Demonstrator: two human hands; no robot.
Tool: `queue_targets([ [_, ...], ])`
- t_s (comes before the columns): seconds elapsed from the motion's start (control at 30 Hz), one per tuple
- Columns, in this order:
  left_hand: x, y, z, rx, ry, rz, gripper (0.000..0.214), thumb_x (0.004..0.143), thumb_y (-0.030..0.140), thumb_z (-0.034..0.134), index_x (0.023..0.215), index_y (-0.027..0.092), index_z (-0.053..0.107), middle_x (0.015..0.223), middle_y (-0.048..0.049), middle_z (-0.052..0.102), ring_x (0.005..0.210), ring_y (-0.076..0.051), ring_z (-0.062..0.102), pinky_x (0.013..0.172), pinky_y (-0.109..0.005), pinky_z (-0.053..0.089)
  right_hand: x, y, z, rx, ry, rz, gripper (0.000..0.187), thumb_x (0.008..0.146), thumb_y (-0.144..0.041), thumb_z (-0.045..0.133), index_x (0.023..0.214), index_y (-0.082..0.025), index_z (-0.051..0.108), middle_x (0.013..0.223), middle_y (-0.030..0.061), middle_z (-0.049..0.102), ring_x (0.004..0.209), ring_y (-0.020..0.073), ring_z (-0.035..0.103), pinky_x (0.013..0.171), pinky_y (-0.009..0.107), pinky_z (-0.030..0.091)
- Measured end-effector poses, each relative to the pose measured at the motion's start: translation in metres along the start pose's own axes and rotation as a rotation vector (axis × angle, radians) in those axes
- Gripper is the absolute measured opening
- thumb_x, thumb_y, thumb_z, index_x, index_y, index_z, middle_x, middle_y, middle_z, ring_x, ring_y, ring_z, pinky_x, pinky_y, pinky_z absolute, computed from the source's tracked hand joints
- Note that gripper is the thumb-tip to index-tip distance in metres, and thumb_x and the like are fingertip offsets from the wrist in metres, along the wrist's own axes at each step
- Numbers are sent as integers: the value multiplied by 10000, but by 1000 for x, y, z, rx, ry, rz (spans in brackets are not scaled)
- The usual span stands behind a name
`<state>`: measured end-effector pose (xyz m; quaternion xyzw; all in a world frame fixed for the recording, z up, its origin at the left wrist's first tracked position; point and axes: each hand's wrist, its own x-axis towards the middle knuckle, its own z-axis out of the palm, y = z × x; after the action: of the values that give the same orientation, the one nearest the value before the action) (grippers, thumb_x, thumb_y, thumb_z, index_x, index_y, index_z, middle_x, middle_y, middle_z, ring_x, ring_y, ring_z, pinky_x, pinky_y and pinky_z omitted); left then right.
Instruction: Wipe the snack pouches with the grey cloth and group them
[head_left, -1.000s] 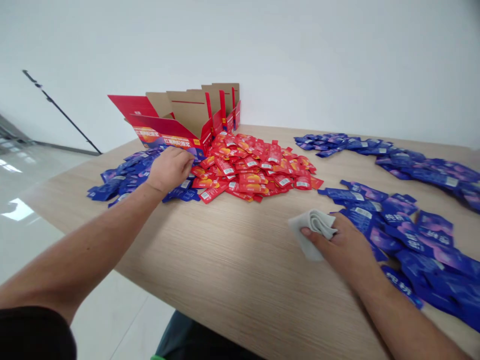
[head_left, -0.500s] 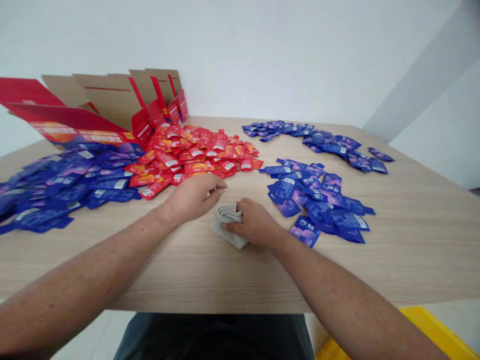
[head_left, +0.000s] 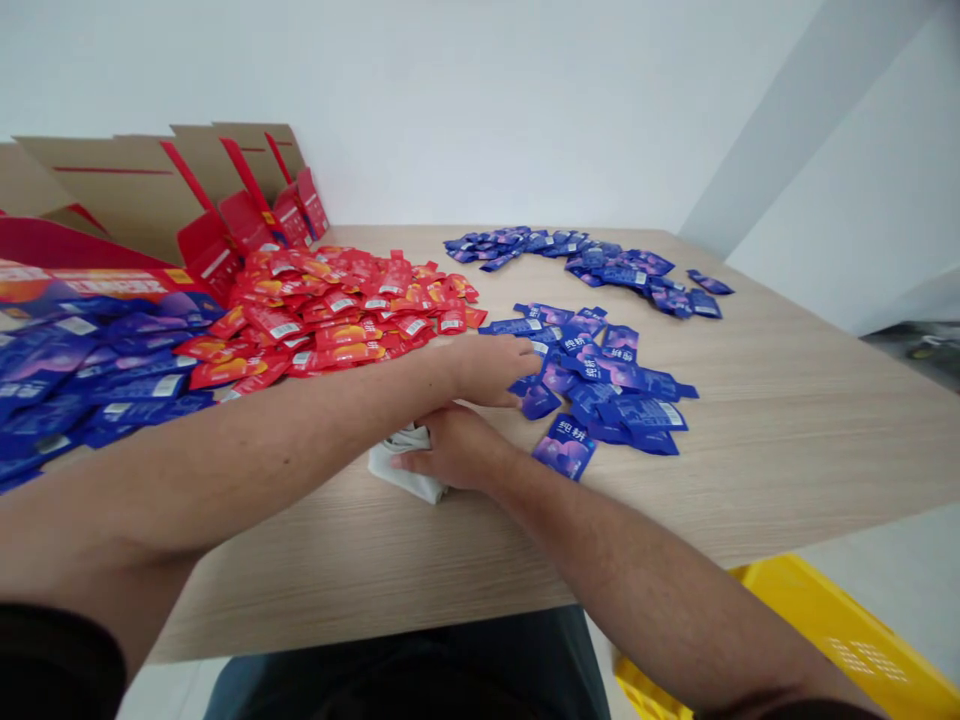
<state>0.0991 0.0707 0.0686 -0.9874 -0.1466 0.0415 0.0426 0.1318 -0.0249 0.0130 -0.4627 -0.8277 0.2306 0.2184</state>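
Note:
My right hand [head_left: 459, 447] grips a folded pale grey cloth [head_left: 409, 478], fingers wrapped over its top and thumb on its near side, on the tabletop. Crossing above it, my left hand [head_left: 495, 370] reaches right, thumb and fingers apart, at the left edge of a loose pile of blue pouches [head_left: 600, 380] with purple prints. Whether its fingertips touch a pouch I cannot tell. One blue pouch [head_left: 564, 447] lies at the near end of that pile. The left forearm hides part of the cloth.
Red pouches [head_left: 345, 310] are heaped left of centre, with more blue pouches [head_left: 97, 370] beside them. Open red cartons [head_left: 247, 215] stand along the wall. A row of blue pouches [head_left: 622, 268] lies at the back. Below the table's right edge sits a yellow crate [head_left: 832, 620].
My left hand has moved right, from beside the red heap across my right hand to the blue pile. The right hand keeps hold of the cloth. The view has turned rightward.

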Motion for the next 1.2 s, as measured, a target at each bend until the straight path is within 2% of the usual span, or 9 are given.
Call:
queue_targets([
  [0.13,17,-5,14,73,-83,59,582,821,435,671,1334,175,575,1353,-161,593,1124,-316,635,859,-382,515,1,0,0,4,7,-3,650,826,-526,727,1335,-132,629,1346,165,668,1226,323,629,983,400,492],
  [0.37,23,-13,19,111,-91,108,340,877,344,592,1171,187,661,1234,-131,670,1074,-309,671,784,-378,514,2,1,2,-36,-4,-41,571,860,-562,671,1217,-116,683,1254,190,701,1113,327,677,855,396,535],
  [0.47,21,-12,22,136,-60,117,242,905,247,516,1048,176,697,1154,-123,707,979,-287,698,740,-372,501,2,2,4,-36,-11,-41,562,867,-582,653,1191,-124,690,1239,178,705,1089,307,680,843,380,533],
  [0.57,18,-11,21,146,-10,93,255,907,166,462,985,158,705,1076,-130,724,920,-259,700,704,-350,482,1,2,4,-25,-16,-42,565,861,-595,656,1203,-146,682,1243,156,701,1103,290,666,862,366,520],
  [0.67,10,-13,11,73,140,-26,237,905,176,468,979,144,691,1024,-129,720,920,-246,682,713,-335,472,1,3,3,-30,-38,-24,523,853,-594,667,1136,-156,698,1188,148,703,1043,278,668,819,354,508],
  [0.8,-18,-21,-12,-114,483,-333,190,906,213,471,918,153,652,855,-76,677,809,-219,632,710,-329,450,1,4,2,-40,-64,4,518,838,-607,681,1099,-159,687,1060,123,687,897,233,655,717,316,468],
  [0.93,-66,-24,-29,-285,759,-585,109,912,232,487,862,198,578,769,-17,593,718,-181,551,679,-320,412,0,1,-1,-35,-93,-32,486,840,-610,692,1029,-163,675,989,78,642,836,189,606,716,294,438],
  [1.07,-120,-20,-29,-372,893,-733,117,911,236,520,800,225,485,740,16,502,685,-150,468,657,-305,362,-2,-5,-6,49,-110,-228,401,819,-551,752,900,-174,643,906,35,591,874,182,576,765,282,443],
  [1.2,-155,-14,-12,-544,887,-829,140,925,269,516,797,220,487,730,22,484,684,-142,453,638,-281,351,-7,-9,-11,189,32,-299,352,814,-517,770,885,-195,646,903,21,586,891,176,572,789,278,460],
])
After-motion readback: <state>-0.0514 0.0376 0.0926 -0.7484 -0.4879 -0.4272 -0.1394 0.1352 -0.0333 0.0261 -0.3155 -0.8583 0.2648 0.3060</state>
